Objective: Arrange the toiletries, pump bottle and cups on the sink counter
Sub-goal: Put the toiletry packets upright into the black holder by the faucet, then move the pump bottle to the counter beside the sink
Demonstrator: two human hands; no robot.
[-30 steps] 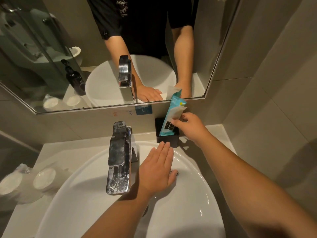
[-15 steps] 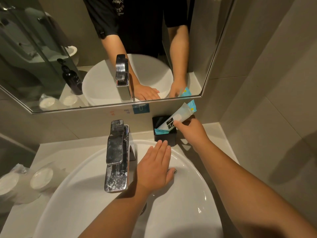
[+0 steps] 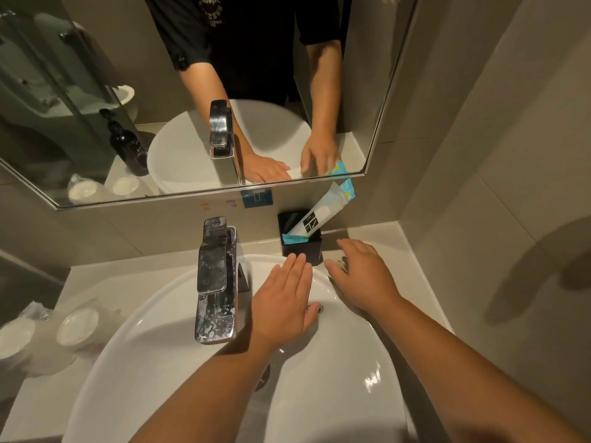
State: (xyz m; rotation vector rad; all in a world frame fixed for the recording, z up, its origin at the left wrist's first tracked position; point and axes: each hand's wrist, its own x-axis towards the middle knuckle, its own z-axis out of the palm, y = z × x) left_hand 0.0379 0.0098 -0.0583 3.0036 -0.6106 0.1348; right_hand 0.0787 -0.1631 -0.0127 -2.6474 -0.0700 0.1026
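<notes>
Inside black holder [image 3: 300, 247], leaning toiletry packets [image 3: 319, 214].

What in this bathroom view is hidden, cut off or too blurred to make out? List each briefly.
- Small item under the right hand: covered by the fingers.
- Pump bottle: seen only as a mirror reflection; its label is too dark to read.
- Wrapped cups: blurred, partly cut by the left edge.
- Print on the sachets in the black holder: too small.

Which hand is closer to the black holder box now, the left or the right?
Left, by a little. The left hand lies flat on the basin rim, fingertips just before the black holder box. The right hand is beside its right front corner.
</notes>
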